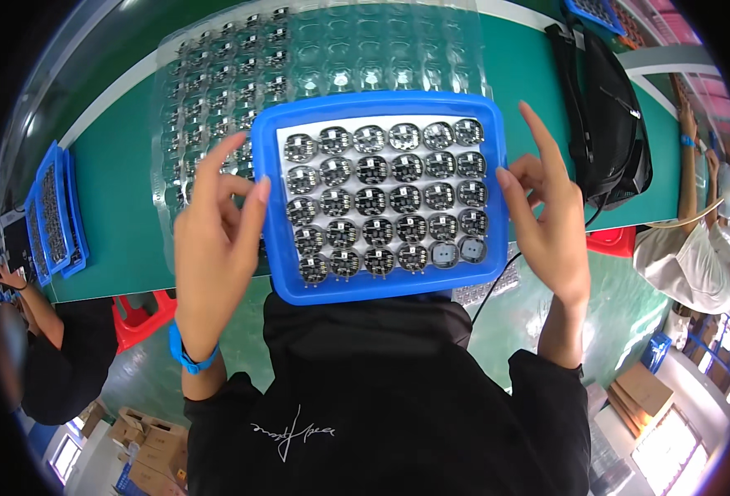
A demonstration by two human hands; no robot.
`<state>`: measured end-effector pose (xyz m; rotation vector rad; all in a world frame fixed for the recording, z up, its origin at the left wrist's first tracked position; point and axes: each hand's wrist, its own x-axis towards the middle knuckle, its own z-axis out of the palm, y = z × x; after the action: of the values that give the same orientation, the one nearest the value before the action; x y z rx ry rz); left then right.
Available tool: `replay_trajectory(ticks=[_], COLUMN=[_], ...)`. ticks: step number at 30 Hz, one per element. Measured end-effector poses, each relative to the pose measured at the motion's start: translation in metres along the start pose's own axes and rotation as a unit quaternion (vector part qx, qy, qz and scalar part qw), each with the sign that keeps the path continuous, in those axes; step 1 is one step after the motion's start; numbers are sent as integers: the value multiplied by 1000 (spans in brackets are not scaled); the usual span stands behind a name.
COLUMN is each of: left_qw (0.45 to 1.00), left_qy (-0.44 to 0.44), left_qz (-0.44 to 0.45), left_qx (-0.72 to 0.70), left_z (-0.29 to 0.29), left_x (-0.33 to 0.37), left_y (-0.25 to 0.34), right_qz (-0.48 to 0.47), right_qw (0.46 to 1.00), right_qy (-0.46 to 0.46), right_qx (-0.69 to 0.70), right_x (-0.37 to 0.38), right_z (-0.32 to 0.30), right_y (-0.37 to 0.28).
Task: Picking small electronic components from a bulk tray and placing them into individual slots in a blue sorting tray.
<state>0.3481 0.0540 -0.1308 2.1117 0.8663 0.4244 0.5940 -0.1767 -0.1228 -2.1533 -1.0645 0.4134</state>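
Note:
A blue plastic tray [381, 103] lies in front of me at the table's near edge. In it, on a white liner, small round circuit boards [370, 169] sit in rows. Two pieces [445, 253] in the near right corner show a grey square face instead. My left hand [212, 240] is at the tray's left side, fingers apart, thumb tip at the rim. Across from it, my right hand [556, 227] has its index finger raised and its thumb at the right rim. Neither hand visibly grips the tray.
Behind the tray lies a clear blister sheet [365, 50], its left part filled with boards. A black backpack [600, 116] rests on the green table at right. Stacked blue trays [55, 215] stand at far left. Other people sit on both sides, near red stools [146, 318].

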Motion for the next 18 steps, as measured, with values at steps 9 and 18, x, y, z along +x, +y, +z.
replay_trajectory(ticks=[9,18], left_qw=[990,994], left_qy=[-33,14], left_qz=[-76,92], left_qx=[-113,48], left_z=[-9,-24], left_x=[-31,21], left_y=[-1,-8], right_qz=[16,-162], right_qw=[999,977], right_qy=[2,2], right_qx=[31,-138], right_x=[-25,52], right_z=[11,-8], right_y=[-16,-24])
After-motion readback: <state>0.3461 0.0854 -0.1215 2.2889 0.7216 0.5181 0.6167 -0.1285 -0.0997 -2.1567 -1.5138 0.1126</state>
